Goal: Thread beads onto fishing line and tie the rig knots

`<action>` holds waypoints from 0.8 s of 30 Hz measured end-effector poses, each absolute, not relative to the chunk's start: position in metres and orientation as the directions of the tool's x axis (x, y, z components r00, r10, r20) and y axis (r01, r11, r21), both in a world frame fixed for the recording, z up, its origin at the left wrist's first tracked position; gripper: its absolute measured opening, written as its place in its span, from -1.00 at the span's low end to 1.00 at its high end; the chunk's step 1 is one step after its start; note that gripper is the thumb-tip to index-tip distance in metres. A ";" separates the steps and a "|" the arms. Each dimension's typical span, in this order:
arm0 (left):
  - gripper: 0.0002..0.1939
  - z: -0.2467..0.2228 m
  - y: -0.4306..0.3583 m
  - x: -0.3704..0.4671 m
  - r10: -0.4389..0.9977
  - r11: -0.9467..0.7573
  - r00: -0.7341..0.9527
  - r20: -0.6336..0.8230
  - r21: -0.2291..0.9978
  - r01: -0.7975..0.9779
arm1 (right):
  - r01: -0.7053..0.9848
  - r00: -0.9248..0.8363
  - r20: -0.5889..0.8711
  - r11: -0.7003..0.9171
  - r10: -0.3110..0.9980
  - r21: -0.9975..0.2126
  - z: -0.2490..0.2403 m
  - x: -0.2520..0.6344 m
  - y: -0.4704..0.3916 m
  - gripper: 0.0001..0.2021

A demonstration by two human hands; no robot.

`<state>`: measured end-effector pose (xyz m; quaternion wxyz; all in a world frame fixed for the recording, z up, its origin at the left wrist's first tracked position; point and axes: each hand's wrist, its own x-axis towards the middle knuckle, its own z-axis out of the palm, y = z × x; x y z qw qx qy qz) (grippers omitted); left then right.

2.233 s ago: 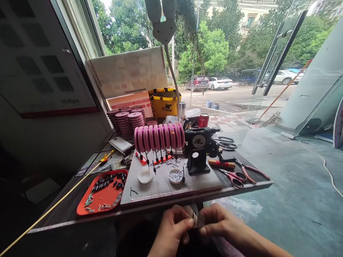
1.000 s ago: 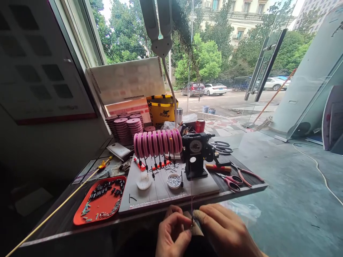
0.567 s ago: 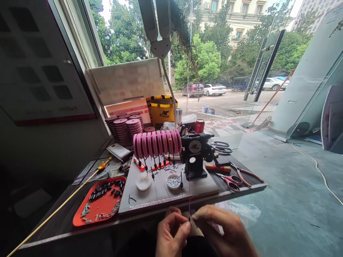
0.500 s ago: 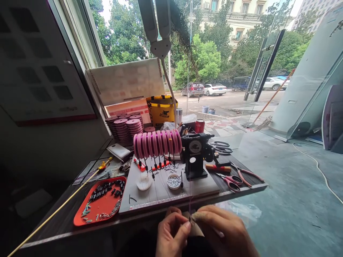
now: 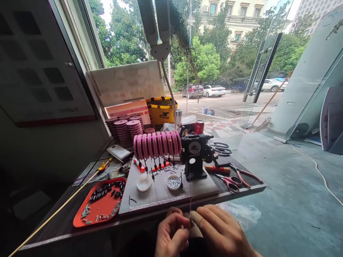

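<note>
In front of the table's near edge, my left hand is closed in a pinch. A thin line comes down to its fingertips, with a tiny dark piece on it too small to make out. Close against it on the right, my right hand is closed over the same spot, its wrapped fingertip beside the line; its other fingers are curled and partly hidden. A pale flap shows below the fingers. Beyond them stands a black hand-cranked winder carrying a row of pink spools, with dark clips hanging beneath.
A white bowl of small beads stands on the board. An orange tray of small black and metal parts lies left. Scissors and pliers lie right. Stacked pink discs and a yellow bag stand behind.
My right hand has rolled forward over the line, its wrapped fingertip now higher and nearer the left fingers. My left hand stays pinched in nearly the same place.
</note>
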<state>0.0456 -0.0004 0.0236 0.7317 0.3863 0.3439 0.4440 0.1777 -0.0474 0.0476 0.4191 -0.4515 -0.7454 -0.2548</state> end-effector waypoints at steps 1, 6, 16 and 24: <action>-0.89 0.024 0.000 0.046 0.915 0.309 0.368 -0.164 0.872 -0.380 | 0.889 -0.245 0.860 0.457 0.448 0.015 0.047 0.177 -0.047 -0.71; -0.80 0.022 -0.001 0.046 0.915 0.300 0.377 -0.145 0.869 -0.393 | 0.896 -0.258 0.873 0.440 0.414 0.056 0.049 0.176 -0.046 -0.68; -0.68 0.022 -0.002 0.045 0.915 0.301 0.379 -0.136 0.856 -0.420 | 0.888 -0.157 0.890 0.455 0.429 -0.062 0.038 0.174 -0.047 -0.74; -0.66 0.019 -0.001 0.046 0.917 0.284 0.383 -0.116 0.862 -0.420 | 0.287 0.135 0.276 0.229 0.952 -0.930 0.047 0.177 -0.042 -0.87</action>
